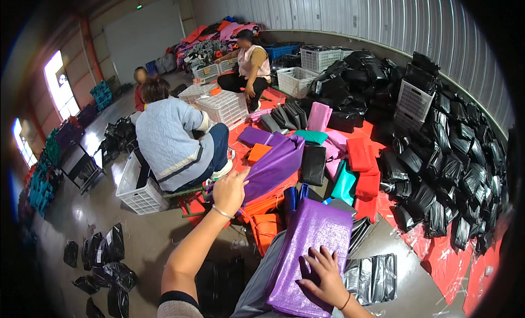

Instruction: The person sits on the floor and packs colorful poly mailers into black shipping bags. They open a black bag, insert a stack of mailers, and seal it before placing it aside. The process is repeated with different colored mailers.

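A folded purple sheet (322, 225) of shiny, creased plastic-like material lies in a thick rectangular bundle across my lap. My right hand (327, 279) rests on top of it, fingers spread and holding nothing. Farther forward and to the left, my left hand (229, 193) is closed on the edge of a loose purple sheet (276, 165), which stretches away to the upper right. Whether this piece joins the bundle on my lap cannot be made out. A bracelet circles my left wrist.
Folded red (361, 154), green and pink bundles lie ahead, beside a black bundle (313, 166). Black plastic packages (448, 170) are heaped at right. A person in a light-blue sweater (169, 137) sits close at left by a white crate (139, 187); two other people are farther back.
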Tool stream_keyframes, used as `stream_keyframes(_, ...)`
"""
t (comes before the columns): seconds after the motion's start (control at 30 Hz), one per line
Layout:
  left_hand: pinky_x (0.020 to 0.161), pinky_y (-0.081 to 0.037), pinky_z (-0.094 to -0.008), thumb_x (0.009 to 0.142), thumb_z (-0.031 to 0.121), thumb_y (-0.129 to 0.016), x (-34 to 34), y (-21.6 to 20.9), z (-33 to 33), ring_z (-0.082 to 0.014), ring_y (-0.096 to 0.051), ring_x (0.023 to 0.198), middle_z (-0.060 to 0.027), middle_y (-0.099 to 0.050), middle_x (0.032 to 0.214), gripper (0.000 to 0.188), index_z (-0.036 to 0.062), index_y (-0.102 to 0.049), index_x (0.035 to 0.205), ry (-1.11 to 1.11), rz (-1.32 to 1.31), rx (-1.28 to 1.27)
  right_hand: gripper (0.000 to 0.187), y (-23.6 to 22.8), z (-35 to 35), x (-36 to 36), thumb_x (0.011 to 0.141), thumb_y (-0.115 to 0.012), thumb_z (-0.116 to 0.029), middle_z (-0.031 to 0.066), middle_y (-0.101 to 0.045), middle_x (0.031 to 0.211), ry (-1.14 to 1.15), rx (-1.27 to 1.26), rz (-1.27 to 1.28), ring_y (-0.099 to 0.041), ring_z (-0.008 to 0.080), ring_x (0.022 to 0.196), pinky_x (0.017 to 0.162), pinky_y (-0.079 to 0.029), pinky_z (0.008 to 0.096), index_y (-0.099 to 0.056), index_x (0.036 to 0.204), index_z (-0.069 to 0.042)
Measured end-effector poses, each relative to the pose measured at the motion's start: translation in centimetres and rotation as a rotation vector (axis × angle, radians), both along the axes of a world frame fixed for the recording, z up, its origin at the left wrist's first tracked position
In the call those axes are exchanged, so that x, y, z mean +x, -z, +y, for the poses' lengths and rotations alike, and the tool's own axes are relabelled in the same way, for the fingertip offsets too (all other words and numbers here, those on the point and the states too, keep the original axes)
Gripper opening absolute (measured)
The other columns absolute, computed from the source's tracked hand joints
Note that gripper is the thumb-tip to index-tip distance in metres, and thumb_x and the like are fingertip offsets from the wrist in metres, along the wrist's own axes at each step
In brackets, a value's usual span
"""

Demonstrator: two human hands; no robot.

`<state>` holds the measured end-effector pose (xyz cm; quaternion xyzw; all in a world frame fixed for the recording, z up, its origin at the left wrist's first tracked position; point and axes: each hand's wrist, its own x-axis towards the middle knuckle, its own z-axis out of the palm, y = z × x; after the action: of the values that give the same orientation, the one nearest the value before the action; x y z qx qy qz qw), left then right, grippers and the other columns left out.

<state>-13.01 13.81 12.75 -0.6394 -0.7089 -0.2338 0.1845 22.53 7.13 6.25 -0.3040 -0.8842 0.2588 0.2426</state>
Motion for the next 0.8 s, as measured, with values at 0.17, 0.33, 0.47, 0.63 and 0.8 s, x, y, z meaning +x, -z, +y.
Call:
stream_keyframes(0.17, 0.076, -0.05, -0.0397, 0.075, 0.006, -0.064, 5.0, -5.7, -2.2, -0.0272, -0.063, 0.083, -0.0073, -0.064, 0.094, 0.05, 0.0154, -0.065, 0.124, 0.127, 0.025, 0.238, 0.096, -0.3, 5.2, -0.6, 0.078, -0.08, -0.014, 0.0218, -0.033, 0.15, 0.05, -0.746, 0.72, -0.034, 0.0305, 0.14, 0.115, -0.027, 0.0406, -0.019, 0.15, 0.0)
stream_keyframes(0.33, 0.078, -0.051, -0.0366, 0.069, -0.002, -0.062, 11.7, -8.8, -3.8, -0.025, -0.063, 0.087, -0.0051, -0.064, 0.097, 0.061, 0.0187, -0.064, 0.126, 0.357, -0.044, 0.261, 0.112, 0.4, 12.0, -3.1, 0.07, -0.087, -0.02, 0.0144, -0.023, 0.155, 0.007, -0.607, 1.139, -0.02, 0.0271, 0.146, 0.119, -0.017, 0.041, -0.013, 0.153, -0.004)
stream_keyframes(0.47, 0.08, -0.051, -0.0362, 0.068, -0.002, -0.064, 14.7, -10.1, -5.0, -0.0262, -0.062, 0.088, -0.0074, -0.061, 0.097, 0.063, 0.0164, -0.063, 0.128, 0.558, -0.103, 0.212, 0.078, 2.8, 12.0, -2.7, 0.077, -0.078, -0.012, 0.0107, -0.041, 0.142, 0.103, -0.54, 1.047, -0.044, 0.0227, 0.128, 0.1, -0.045, 0.0384, -0.035, 0.142, -0.008)
stream_keyframes(0.63, 0.096, -0.043, -0.0418, 0.074, 0.004, -0.07, 16.3, -11.3, -6.3, -0.0336, -0.052, 0.113, -0.0183, -0.05, 0.121, 0.074, 0.0031, -0.042, 0.142, 0.582, -0.132, 0.058, 0.061, 2.6, 9.9, -1.0, 0.091, -0.064, -0.01, 0.0114, -0.045, 0.138, 0.166, -0.352, 1.215, -0.046, 0.0236, 0.124, 0.104, -0.04, 0.0405, -0.032, 0.143, -0.007)
stream_keyframes(0.8, 0.104, -0.039, -0.0452, 0.085, 0.031, -0.07, 16.9, -12.9, -7.0, -0.0443, -0.046, 0.123, -0.0302, -0.038, 0.141, 0.084, -0.0137, -0.025, 0.141, 0.745, -0.218, -0.117, 0.076, -2.1, 8.5, 1.3, 0.088, -0.072, -0.037, 0.0095, -0.046, 0.133, 0.332, -0.193, 1.342, -0.046, 0.0192, 0.118, 0.102, -0.037, 0.0352, -0.031, 0.14, 0.001)
